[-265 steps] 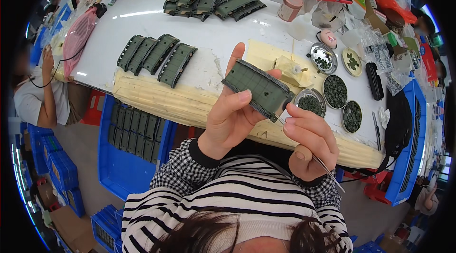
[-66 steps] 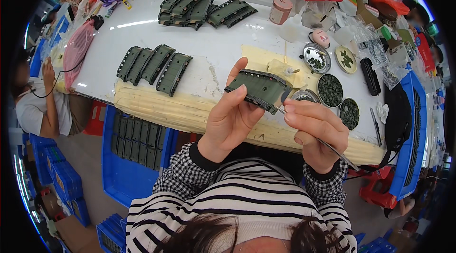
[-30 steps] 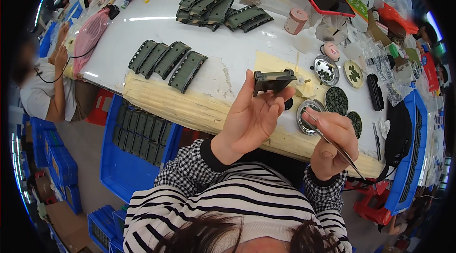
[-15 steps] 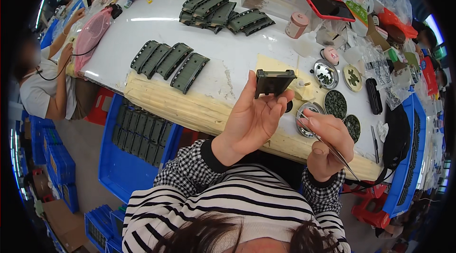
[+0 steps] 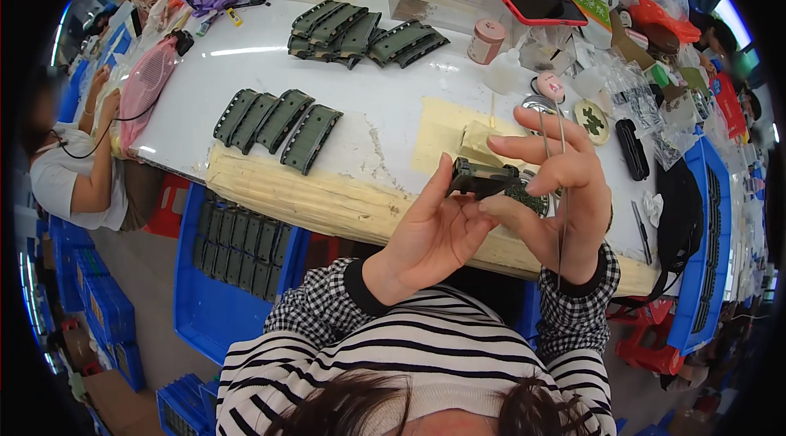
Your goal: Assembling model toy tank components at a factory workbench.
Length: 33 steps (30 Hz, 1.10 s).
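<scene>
My left hand is raised over the table's near edge, thumb and fingers around a dark green camouflage plastic piece. Tweezers are tucked in my right hand, their long thin arms running upright past the palm. The right thumb reaches the right end of the piece, touching or nearly so; the other fingers are spread above it. Behind the right hand, partly hidden, are a dish of small dark green bits and a metal dish. An oval dish with green pieces lies beyond.
Curved camouflage pieces lie in a row and a pile. A blue bin of similar pieces stands below the table's left. A phone, pink jar and black case are at right. Another person sits left.
My right hand has risen and closed in on the held piece, turning the tweezers upright. The piece has tilted and dropped slightly in my left hand. The whole view has shifted a little.
</scene>
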Tool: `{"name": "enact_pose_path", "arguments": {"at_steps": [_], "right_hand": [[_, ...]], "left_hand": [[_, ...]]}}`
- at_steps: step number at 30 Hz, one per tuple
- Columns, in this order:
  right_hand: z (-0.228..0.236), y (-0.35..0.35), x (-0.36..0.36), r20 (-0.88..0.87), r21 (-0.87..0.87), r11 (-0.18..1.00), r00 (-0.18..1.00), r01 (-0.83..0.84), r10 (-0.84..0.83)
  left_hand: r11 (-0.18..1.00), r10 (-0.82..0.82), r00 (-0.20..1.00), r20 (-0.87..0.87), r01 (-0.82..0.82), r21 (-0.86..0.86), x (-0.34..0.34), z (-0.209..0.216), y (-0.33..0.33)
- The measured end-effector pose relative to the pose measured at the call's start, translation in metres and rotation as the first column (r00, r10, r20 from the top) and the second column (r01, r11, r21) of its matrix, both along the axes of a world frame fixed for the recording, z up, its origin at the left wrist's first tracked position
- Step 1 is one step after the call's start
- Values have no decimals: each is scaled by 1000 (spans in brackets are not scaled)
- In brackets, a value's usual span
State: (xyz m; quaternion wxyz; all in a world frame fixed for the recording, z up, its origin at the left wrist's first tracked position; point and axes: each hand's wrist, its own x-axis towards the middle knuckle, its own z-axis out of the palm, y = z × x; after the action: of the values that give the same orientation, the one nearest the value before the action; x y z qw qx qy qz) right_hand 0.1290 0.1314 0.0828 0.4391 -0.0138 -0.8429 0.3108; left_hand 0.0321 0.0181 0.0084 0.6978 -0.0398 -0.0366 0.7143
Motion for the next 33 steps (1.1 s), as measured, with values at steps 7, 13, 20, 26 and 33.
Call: {"name": "enact_pose_path", "arguments": {"at_steps": [7,13,20,26,33], "right_hand": [[-5,6,4,108,140,990,994,-22,7],[-7,4,2,76,117,993,997,-23,14],[-7,6,1,71,174,984,997,-39,27],[-5,4,0,68,136,990,997,-37,28],[-4,5,0,71,157,987,997,-40,30]], "left_hand": [[992,-75,995,-58,68,-109,6,1,-1],[993,-87,994,-64,81,-90,5,-1,-3],[994,-89,996,-10,88,-68,7,-2,-3],[993,-106,994,22,107,-48,6,-5,-2],[990,-110,994,11,111,-84,6,-5,-3]]}}
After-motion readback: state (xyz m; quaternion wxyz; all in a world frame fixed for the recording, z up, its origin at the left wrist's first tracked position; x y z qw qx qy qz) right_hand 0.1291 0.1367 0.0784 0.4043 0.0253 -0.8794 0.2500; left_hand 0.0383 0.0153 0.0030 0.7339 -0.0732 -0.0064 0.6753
